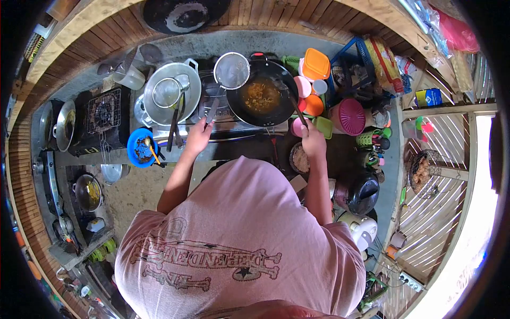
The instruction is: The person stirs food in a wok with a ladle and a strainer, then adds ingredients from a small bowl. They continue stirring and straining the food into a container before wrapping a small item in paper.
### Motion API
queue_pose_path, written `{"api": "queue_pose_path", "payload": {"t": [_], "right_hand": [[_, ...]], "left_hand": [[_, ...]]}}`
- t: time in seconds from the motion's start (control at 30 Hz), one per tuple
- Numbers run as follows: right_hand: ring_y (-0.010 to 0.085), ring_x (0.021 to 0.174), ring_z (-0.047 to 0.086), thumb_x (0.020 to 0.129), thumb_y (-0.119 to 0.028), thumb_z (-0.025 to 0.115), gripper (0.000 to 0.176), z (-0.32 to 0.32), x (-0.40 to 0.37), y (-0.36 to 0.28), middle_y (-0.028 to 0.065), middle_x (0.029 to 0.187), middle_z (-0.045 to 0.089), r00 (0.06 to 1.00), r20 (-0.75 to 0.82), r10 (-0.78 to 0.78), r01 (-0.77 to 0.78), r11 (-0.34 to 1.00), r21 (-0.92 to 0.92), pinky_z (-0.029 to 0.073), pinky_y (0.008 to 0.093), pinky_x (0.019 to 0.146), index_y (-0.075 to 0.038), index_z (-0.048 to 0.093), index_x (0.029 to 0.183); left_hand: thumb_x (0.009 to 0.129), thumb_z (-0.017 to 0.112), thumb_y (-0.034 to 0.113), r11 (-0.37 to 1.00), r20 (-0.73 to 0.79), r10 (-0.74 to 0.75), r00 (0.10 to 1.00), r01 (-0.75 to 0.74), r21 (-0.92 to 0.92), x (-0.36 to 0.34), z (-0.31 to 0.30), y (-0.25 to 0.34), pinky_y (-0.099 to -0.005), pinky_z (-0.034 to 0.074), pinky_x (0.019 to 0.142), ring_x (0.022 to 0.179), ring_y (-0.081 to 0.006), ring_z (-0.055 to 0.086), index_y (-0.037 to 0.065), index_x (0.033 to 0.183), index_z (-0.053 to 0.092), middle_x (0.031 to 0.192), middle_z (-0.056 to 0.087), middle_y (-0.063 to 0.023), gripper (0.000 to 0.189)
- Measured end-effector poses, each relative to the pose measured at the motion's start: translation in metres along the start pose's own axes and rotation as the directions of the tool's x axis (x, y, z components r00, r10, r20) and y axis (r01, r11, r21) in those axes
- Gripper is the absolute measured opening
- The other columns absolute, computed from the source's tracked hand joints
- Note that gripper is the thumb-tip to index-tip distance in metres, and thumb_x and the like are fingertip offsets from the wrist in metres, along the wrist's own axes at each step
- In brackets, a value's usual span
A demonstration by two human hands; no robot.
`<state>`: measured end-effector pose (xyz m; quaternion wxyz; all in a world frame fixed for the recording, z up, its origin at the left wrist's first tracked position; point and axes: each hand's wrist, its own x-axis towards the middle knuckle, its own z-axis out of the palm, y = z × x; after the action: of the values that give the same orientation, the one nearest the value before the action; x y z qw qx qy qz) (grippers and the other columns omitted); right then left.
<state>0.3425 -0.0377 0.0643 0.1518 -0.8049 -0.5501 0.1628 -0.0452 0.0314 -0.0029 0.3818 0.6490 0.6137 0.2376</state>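
Observation:
My left hand (198, 137) is closed around the handle of a round mesh strainer (232, 70), whose basket is held up beside the wok's left rim. In the black wok (241, 109) lies brownish oil with small browned food pieces (262, 97). My right hand (313, 141) grips the dark handle of a cooking utensil (297, 109) that reaches over the wok's right side; its working end is hard to make out. Left of the strainer stands a large metal pot (194, 98) with a second strainer (167, 93) and dark-handled utensils resting across it.
A blue bowl (131, 155) with a yellow-handled spoon sits at the counter's left edge. Plastic containers (316, 65) crowd the wok's right side. A bowl of pale food (300, 158) is near my right forearm. A grill rack (104, 110) stands far left.

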Motion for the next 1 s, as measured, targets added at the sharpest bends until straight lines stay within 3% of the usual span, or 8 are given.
{"api": "queue_pose_path", "payload": {"t": [0.27, 0.37, 0.47, 0.53, 0.73, 0.8, 0.83, 1.0], "right_hand": [[0.0445, 0.104, 0.063, 0.099, -0.030, 0.051, 0.040, 0.040, 0.028, 0.032, 0.0260, 0.113, 0.066, 0.999, -0.043, 0.034, -0.022, 0.969, 0.248, 0.050, 0.0500, 0.090, -0.007, 0.061, 0.129], [0.0201, 0.057, 0.060, 0.099, -0.031, 0.057, 0.040, 0.041, 0.034, 0.011, 0.0071, 0.073, 0.064, 0.954, 0.223, 0.200, -0.287, 0.824, 0.488, 0.051, 0.0344, 0.058, -0.005, 0.063, 0.129], [0.0053, 0.043, 0.037, 0.103, -0.025, 0.048, 0.041, 0.050, 0.036, 0.000, -0.0041, 0.061, 0.044, 0.926, 0.332, 0.180, -0.368, 0.622, 0.691, 0.032, 0.0240, 0.039, -0.004, 0.056, 0.137], [0.0043, 0.042, 0.034, 0.104, -0.024, 0.047, 0.041, 0.049, 0.035, 0.001, -0.0058, 0.059, 0.040, 0.925, 0.348, 0.152, -0.369, 0.571, 0.733, 0.031, 0.0224, 0.039, -0.006, 0.053, 0.140], [0.0177, 0.069, 0.064, 0.101, -0.024, 0.052, 0.040, 0.038, 0.029, 0.022, 0.0071, 0.081, 0.066, 0.995, 0.074, 0.065, -0.096, 0.827, 0.554, 0.052, 0.0333, 0.066, -0.005, 0.059, 0.135], [0.0312, 0.105, 0.067, 0.101, -0.023, 0.049, 0.042, 0.034, 0.026, 0.024, 0.0202, 0.112, 0.069, 0.993, -0.115, -0.006, 0.054, 0.905, 0.421, 0.049, 0.0388, 0.092, -0.003, 0.057, 0.136], [0.0375, 0.122, 0.058, 0.101, -0.026, 0.047, 0.043, 0.022, 0.023, 0.019, 0.0253, 0.130, 0.061, 0.992, 0.064, 0.105, -0.124, 0.858, 0.498, 0.043, 0.0393, 0.103, -0.005, 0.057, 0.137], [0.0393, 0.116, 0.061, 0.101, -0.026, 0.047, 0.042, 0.033, 0.025, 0.025, 0.0243, 0.125, 0.063, 0.995, -0.011, 0.100, -0.090, 0.934, 0.346, 0.045, 0.0407, 0.099, -0.007, 0.057, 0.137]], "left_hand": [[0.099, 0.058, 0.027, 1.000, 0.000, -0.003, 1.000, 0.003, 0.001, 0.000, 0.000, 0.002, -0.0417, 0.044, 0.068, 0.072, -0.0322, 0.059, -0.001, 0.102, 0.056, 0.079, 0.059, -0.0218, 0.028], [0.099, 0.058, 0.027, 1.000, 0.020, -0.023, 1.000, 0.023, 0.019, 0.000, -0.002, 0.010, -0.0419, 0.043, 0.065, 0.068, -0.0315, 0.056, -0.001, 0.099, 0.055, 0.075, 0.057, -0.0210, 0.028], [0.099, 0.058, 0.025, 0.999, -0.015, 0.032, 0.999, -0.032, -0.020, 0.000, -0.001, 0.014, -0.0419, 0.043, 0.064, 0.066, -0.0311, 0.055, -0.002, 0.099, 0.056, 0.073, 0.057, -0.0206, 0.027], [0.099, 0.058, 0.025, 0.999, -0.022, 0.039, 0.999, -0.039, -0.026, 0.000, -0.001, 0.014, -0.0419, 0.043, 0.064, 0.066, -0.0312, 0.055, -0.002, 0.099, 0.056, 0.073, 0.057, -0.0207, 0.027], [0.099, 0.057, 0.026, 1.000, -0.002, 0.000, 1.000, 0.000, -0.019, -0.001, -0.002, 0.011, -0.0424, 0.044, 0.065, 0.068, -0.0323, 0.057, -0.002, 0.101, 0.056, 0.075, 0.058, -0.0220, 0.028], [0.099, 0.057, 0.026, 1.000, 0.001, -0.006, 1.000, 0.006, -0.015, -0.001, -0.002, 0.010, -0.0426, 0.044, 0.066, 0.068, -0.0328, 0.058, -0.002, 0.102, 0.057, 0.076, 0.059, -0.0225, 0.029], [0.099, 0.057, 0.026, 1.000, -0.002, -0.014, 1.000, 0.014, -0.015, -0.001, -0.002, 0.008, -0.0429, 0.044, 0.066, 0.069, -0.0332, 0.058, -0.002, 0.104, 0.057, 0.076, 0.059, -0.0229, 0.029], [0.098, 0.057, 0.026, 0.999, 0.003, -0.037, 0.999, 0.037, -0.005, 0.001, -0.002, 0.011, -0.0434, 0.044, 0.067, 0.071, -0.0341, 0.059, -0.002, 0.107, 0.058, 0.078, 0.060, -0.0233, 0.029]]}}
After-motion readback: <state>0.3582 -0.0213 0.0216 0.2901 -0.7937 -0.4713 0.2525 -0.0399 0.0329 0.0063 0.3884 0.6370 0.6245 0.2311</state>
